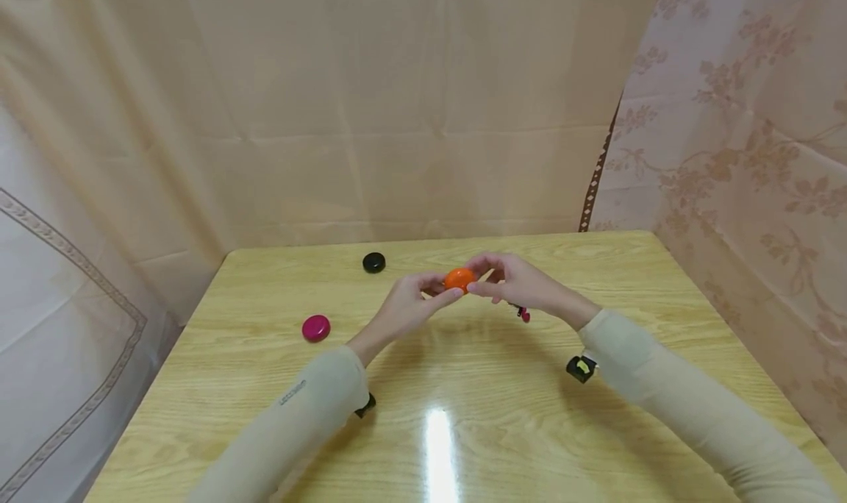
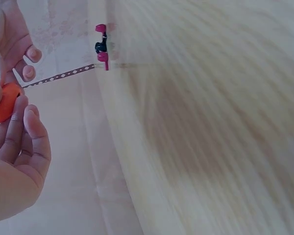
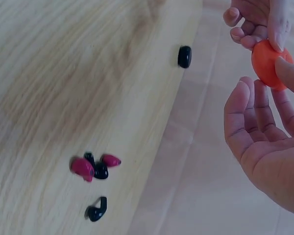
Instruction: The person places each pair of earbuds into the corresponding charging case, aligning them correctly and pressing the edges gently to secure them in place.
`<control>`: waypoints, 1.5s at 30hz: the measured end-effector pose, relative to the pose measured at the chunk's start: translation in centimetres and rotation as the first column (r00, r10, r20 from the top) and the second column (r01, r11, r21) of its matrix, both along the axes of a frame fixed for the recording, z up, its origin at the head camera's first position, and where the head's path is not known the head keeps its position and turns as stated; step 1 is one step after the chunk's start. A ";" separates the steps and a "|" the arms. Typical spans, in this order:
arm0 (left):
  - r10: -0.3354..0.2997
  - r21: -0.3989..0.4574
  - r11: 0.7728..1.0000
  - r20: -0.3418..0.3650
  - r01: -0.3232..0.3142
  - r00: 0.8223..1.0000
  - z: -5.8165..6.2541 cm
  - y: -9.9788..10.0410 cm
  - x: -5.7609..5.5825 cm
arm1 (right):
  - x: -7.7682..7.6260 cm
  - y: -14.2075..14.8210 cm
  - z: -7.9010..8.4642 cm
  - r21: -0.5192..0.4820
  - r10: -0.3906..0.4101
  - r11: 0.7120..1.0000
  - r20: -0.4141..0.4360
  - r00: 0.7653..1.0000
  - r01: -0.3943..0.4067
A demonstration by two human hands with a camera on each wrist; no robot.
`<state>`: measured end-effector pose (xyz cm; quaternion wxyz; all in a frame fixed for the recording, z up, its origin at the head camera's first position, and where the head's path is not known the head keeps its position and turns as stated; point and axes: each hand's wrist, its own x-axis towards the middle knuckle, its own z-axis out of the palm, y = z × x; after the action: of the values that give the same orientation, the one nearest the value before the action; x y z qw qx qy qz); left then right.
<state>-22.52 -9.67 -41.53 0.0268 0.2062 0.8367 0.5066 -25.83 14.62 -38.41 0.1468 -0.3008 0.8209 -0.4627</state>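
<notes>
One round orange thing (image 1: 459,278) sits between the left grip (image 1: 406,304) and right grip (image 1: 519,282), which both pinch it, with the counter (image 1: 503,422) below them. Soft, steady squeezing should stop slips.

Free tabletop (image 1: 490,393) between sleeves (image 1: 311,393), fingers (image 3: 237,107) and orange case (image 1: 459,279) blocking ahead, pink disc (image 1: 316,328) obstructing left

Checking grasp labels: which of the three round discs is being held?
The orange disc: the left hand and right hand both grip it. The black disc and magenta disc lie on the table, untouched.
</notes>
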 end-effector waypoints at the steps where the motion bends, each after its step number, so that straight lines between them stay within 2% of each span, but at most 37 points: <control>1: 0.001 -0.001 1.000 0.009 -0.001 1.000 0.1 0.3 -0.2 | -0.1 0.2 0.1 0.003 -0.010 1.000 0.002 1.000 0.010; 7: 0.014 0.010 1.000 0.064 -0.015 0.998 0.8 2.5 -1.5 | -1.2 1.7 0.2 0.008 -0.081 0.997 0.020 0.997 0.081; 11: 0.062 0.000 0.998 0.085 -0.063 0.994 1.3 4.5 -2.1 | -2.3 2.8 0.0 0.010 -0.124 0.992 0.053 0.991 0.124; 15: 0.136 -0.039 0.990 0.061 -0.133 0.989 1.8 6.3 -2.7 | -3.3 3.7 0.0 0.020 -0.169 0.986 0.093 0.981 0.167; 19: 0.183 -0.064 0.981 0.022 -0.182 0.983 2.0 7.8 -3.7 | -4.3 4.3 0.2 0.024 -0.202 0.979 0.114 0.973 0.200; 23: 0.204 -0.058 0.978 0.044 -0.201 0.978 1.7 9.0 -4.9 | -5.1 5.1 0.3 0.036 -0.221 0.975 0.143 0.965 0.218; 28: 0.169 0.017 0.985 0.130 -0.173 0.977 0.7 9.8 -5.9 | -5.9 6.0 -0.2 0.045 -0.248 0.969 0.179 0.952 0.244; 31: 0.138 0.034 0.989 0.165 -0.146 0.977 0.0 9.9 -6.3 | -6.2 6.3 -0.9 0.050 -0.256 0.967 0.203 0.945 0.251; 37: 0.102 -0.008 0.995 0.194 -0.103 0.976 -1.2 10.0 -7.0 | -6.7 6.2 -2.2 0.068 -0.264 0.964 0.241 0.934 0.255; 45: 0.083 -0.110 0.992 0.176 -0.064 0.981 -2.7 10.7 -7.5 | -7.3 6.5 -3.8 0.082 -0.307 0.952 0.246 0.919 0.296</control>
<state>-29.98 1.03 -44.20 0.0946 0.1269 0.8632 0.4795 -33.14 21.12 -42.19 0.1851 -0.1055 0.8413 -0.4969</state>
